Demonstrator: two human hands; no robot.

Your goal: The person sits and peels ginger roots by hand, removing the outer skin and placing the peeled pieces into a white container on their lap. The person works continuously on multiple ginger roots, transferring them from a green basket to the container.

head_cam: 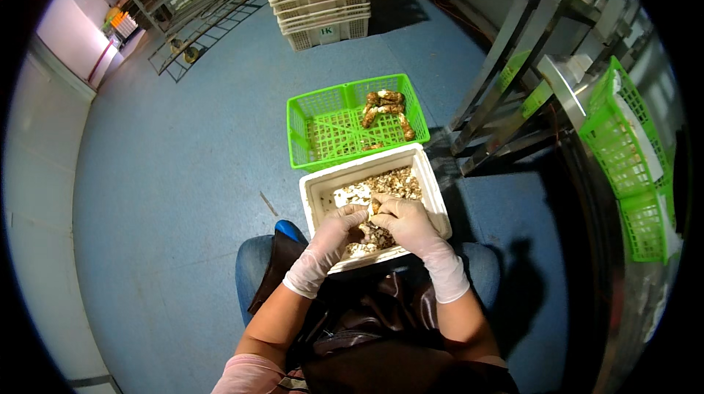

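Note:
In front of me a white foam box (pixel 322 187) holds many pale and brown mushroom trimmings (pixel 399 182). Above it, my right hand (pixel 410 223), in a white glove, grips a small brown-and-white mushroom (pixel 375 207) between thumb and fingers. My left hand (pixel 336 231), gloved too, pinches at the pale side of the same piece; its fingertips partly hide what they hold. Just beyond the box stands a green plastic basket (pixel 308 124). Several brown mushrooms with pale stems (pixel 388 108) lie in its right half, and a small brown piece (pixel 373 147) sits near its front wall.
A stack of white plastic crates (pixel 324 3) stands farther ahead. At the far left is a wheeled metal rack (pixel 187 36). Steel table legs (pixel 495 75) and green baskets (pixel 621 141) flank my right side. A thin strip (pixel 268 203) lies on the blue floor (pixel 165 174).

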